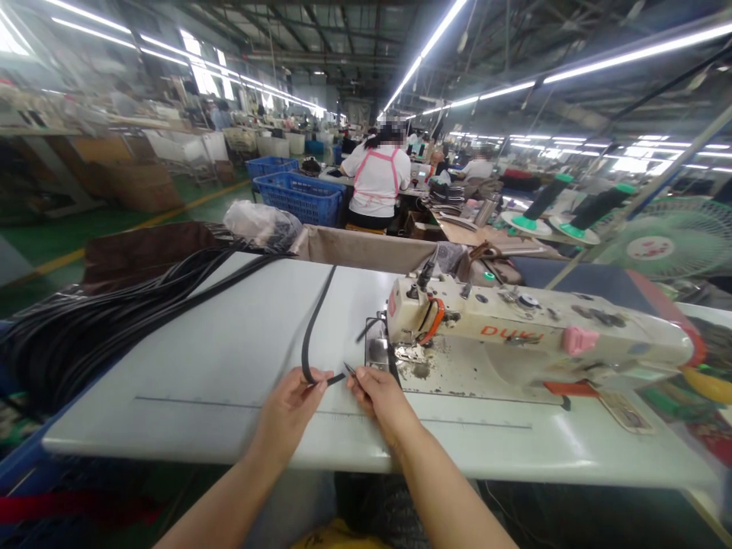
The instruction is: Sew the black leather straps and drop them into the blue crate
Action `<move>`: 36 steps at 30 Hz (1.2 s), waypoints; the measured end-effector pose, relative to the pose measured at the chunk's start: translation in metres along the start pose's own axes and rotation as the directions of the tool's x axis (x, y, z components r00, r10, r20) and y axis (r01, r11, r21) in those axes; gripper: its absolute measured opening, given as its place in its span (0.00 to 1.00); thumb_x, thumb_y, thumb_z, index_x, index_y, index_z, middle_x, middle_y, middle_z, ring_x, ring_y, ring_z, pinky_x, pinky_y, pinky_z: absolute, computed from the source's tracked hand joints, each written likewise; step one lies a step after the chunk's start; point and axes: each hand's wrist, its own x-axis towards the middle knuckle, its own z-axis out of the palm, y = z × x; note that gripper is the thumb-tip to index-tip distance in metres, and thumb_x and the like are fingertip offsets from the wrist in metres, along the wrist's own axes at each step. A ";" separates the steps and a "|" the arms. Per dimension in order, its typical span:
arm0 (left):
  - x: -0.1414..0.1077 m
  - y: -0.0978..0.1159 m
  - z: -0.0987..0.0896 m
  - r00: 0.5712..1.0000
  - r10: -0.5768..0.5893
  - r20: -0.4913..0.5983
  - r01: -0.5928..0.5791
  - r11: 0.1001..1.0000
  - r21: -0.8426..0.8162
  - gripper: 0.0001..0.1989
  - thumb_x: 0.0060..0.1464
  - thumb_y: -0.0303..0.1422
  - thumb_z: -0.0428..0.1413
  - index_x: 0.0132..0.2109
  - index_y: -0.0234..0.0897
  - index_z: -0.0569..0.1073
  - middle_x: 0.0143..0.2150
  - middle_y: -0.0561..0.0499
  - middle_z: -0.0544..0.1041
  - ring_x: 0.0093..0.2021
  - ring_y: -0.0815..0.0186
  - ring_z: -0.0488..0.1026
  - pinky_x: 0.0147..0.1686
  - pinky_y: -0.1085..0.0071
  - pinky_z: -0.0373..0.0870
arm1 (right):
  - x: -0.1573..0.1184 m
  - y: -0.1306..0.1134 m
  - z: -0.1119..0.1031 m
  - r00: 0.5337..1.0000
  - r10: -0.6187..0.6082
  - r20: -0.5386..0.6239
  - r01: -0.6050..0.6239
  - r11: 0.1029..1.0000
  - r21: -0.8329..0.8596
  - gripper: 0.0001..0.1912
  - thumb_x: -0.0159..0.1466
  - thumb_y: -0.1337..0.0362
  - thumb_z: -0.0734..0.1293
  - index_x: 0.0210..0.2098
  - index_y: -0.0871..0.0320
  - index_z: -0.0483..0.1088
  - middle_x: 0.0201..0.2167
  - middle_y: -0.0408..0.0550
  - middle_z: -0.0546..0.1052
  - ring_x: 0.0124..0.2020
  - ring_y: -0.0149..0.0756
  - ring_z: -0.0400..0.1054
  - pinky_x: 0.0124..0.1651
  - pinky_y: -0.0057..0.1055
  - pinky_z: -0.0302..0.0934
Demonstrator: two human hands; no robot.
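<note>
My left hand (297,393) pinches a narrow black strap (309,335) near its end. The strap curves up and away across the white tabletop, and its short free end points right. In my right hand (371,389) are what look like thread snips (349,370); only the dark pointed tips show, close to the strap's end, and the fingers hide the rest. Just right of that hand stands a sewing machine (515,328), with a short black strip (369,328) by its needle area.
A thick bundle of black straps (114,328) hangs over the table's left side. Printed along the white table (200,435) is a ruler line. Beyond are a cardboard-coloured bin (366,248), blue crates (300,198), a seated person (377,179), thread cones (540,202) and a fan (652,244).
</note>
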 end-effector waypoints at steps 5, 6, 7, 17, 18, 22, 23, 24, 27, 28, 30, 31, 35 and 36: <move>0.001 0.001 -0.016 0.998 -0.046 0.032 0.041 0.988 0.147 0.16 0.57 0.50 0.61 0.40 0.42 0.78 0.45 0.45 0.84 0.51 0.52 0.80 0.55 0.59 0.74 | -0.015 -0.001 -0.009 0.984 -0.143 -0.108 0.113 0.962 -0.248 0.18 0.62 0.48 0.71 0.29 0.55 0.67 0.23 0.36 0.61 0.26 0.30 0.54 0.30 0.27 0.51; 0.002 0.002 -0.021 0.998 -0.054 0.043 0.045 0.981 0.187 0.17 0.58 0.51 0.59 0.39 0.42 0.78 0.45 0.45 0.84 0.52 0.52 0.80 0.56 0.58 0.73 | -0.021 0.000 -0.012 0.966 -0.209 -0.150 0.134 0.907 -0.399 0.15 0.61 0.54 0.72 0.28 0.54 0.66 0.25 0.38 0.64 0.29 0.32 0.57 0.34 0.28 0.54; 0.004 0.002 -0.025 0.996 -0.063 0.059 0.049 0.976 0.212 0.19 0.59 0.52 0.58 0.36 0.41 0.78 0.44 0.44 0.84 0.52 0.51 0.79 0.57 0.57 0.72 | -0.026 0.001 -0.015 0.939 -0.289 -0.185 0.133 0.804 -0.579 0.11 0.61 0.59 0.72 0.28 0.54 0.66 0.28 0.40 0.67 0.33 0.35 0.61 0.38 0.30 0.57; 0.035 -0.004 -0.069 0.962 -0.272 0.000 0.260 0.923 0.283 0.31 0.44 0.48 0.58 0.54 0.36 0.77 0.38 0.46 0.83 0.25 0.63 0.71 0.27 0.67 0.67 | -0.066 0.033 -0.043 0.939 -0.298 -0.171 -0.183 -0.012 -0.983 0.31 0.68 0.71 0.60 0.70 0.55 0.62 0.41 0.54 0.81 0.34 0.41 0.77 0.34 0.31 0.66; 0.038 -0.003 -0.076 0.964 -0.265 -0.034 0.263 0.922 0.284 0.34 0.43 0.48 0.57 0.56 0.36 0.76 0.42 0.45 0.84 0.25 0.64 0.70 0.26 0.67 0.66 | -0.066 0.033 -0.043 0.946 -0.279 -0.168 -0.182 -0.026 -0.983 0.30 0.69 0.71 0.60 0.70 0.56 0.63 0.41 0.54 0.81 0.34 0.41 0.78 0.34 0.31 0.66; 0.053 0.007 -0.116 0.971 -0.209 -0.119 0.240 0.851 0.467 0.35 0.45 0.52 0.56 0.56 0.36 0.77 0.38 0.46 0.83 0.23 0.64 0.68 0.26 0.67 0.65 | -0.066 0.028 -0.043 0.962 -0.207 -0.176 -0.190 -0.049 -0.981 0.27 0.74 0.67 0.56 0.71 0.59 0.63 0.43 0.58 0.83 0.33 0.45 0.80 0.32 0.34 0.68; 0.056 0.012 -0.130 0.976 -0.172 -0.137 0.219 0.821 0.528 0.34 0.47 0.53 0.55 0.55 0.36 0.78 0.36 0.47 0.83 0.23 0.63 0.68 0.27 0.66 0.65 | -0.066 0.027 -0.043 0.964 -0.201 -0.172 -0.184 -0.045 -0.982 0.26 0.74 0.67 0.56 0.70 0.60 0.63 0.43 0.59 0.83 0.33 0.46 0.81 0.32 0.34 0.69; 0.058 0.017 -0.146 0.979 -0.124 -0.165 0.198 0.781 0.593 0.33 0.48 0.54 0.54 0.54 0.37 0.79 0.35 0.48 0.83 0.24 0.63 0.69 0.28 0.66 0.66 | -0.065 0.026 -0.045 0.966 -0.202 -0.164 -0.175 -0.038 -0.984 0.26 0.75 0.66 0.55 0.70 0.61 0.64 0.44 0.60 0.83 0.34 0.46 0.81 0.33 0.35 0.70; 0.058 0.039 -0.200 0.953 0.072 -0.293 0.188 0.616 0.765 0.28 0.52 0.51 0.51 0.51 0.38 0.79 0.39 0.49 0.83 0.33 0.59 0.76 0.39 0.66 0.70 | -0.063 0.030 -0.052 0.966 -0.224 -0.132 -0.136 -0.002 -0.991 0.26 0.75 0.64 0.55 0.69 0.60 0.65 0.46 0.61 0.84 0.35 0.47 0.82 0.35 0.36 0.73; 0.055 0.047 -0.220 0.931 0.136 -0.339 0.208 0.566 0.798 0.27 0.54 0.49 0.50 0.51 0.38 0.78 0.43 0.49 0.83 0.40 0.58 0.77 0.45 0.65 0.70 | -0.062 0.032 -0.055 0.965 -0.235 -0.115 -0.115 0.015 -0.993 0.26 0.74 0.64 0.55 0.69 0.60 0.65 0.46 0.61 0.84 0.36 0.48 0.82 0.36 0.37 0.73; 0.045 0.060 -0.262 0.877 0.223 -0.426 0.277 0.489 0.827 0.26 0.59 0.47 0.46 0.54 0.37 0.76 0.52 0.49 0.80 0.54 0.54 0.74 0.56 0.62 0.66 | -0.060 0.039 -0.061 0.959 -0.269 -0.092 -0.082 0.047 -0.996 0.27 0.74 0.63 0.55 0.70 0.58 0.64 0.47 0.61 0.84 0.36 0.49 0.83 0.36 0.38 0.74; 0.038 0.065 -0.282 0.849 0.250 -0.466 0.325 0.448 0.833 0.26 0.62 0.47 0.44 0.55 0.37 0.74 0.55 0.50 0.78 0.58 0.53 0.71 0.59 0.61 0.63 | -0.059 0.043 -0.064 0.954 -0.286 -0.088 -0.073 0.063 -0.995 0.28 0.73 0.63 0.55 0.70 0.57 0.64 0.48 0.61 0.83 0.36 0.50 0.83 0.36 0.39 0.74; 0.003 0.066 -0.355 0.783 0.170 -0.598 0.560 0.226 0.798 0.24 0.65 0.44 0.41 0.56 0.37 0.73 0.55 0.52 0.78 0.58 0.56 0.70 0.55 0.66 0.64 | -0.055 0.051 -0.072 0.952 -0.291 -0.096 -0.057 0.139 -0.989 0.29 0.72 0.60 0.56 0.71 0.57 0.64 0.49 0.63 0.83 0.37 0.54 0.83 0.39 0.45 0.76; -0.006 0.062 -0.368 0.774 0.133 -0.620 0.591 0.200 0.781 0.23 0.64 0.42 0.43 0.55 0.37 0.74 0.52 0.51 0.79 0.56 0.56 0.71 0.53 0.67 0.65 | -0.054 0.052 -0.075 0.958 -0.271 -0.088 -0.045 0.161 -0.986 0.30 0.72 0.59 0.55 0.71 0.58 0.63 0.50 0.63 0.83 0.39 0.54 0.83 0.41 0.46 0.77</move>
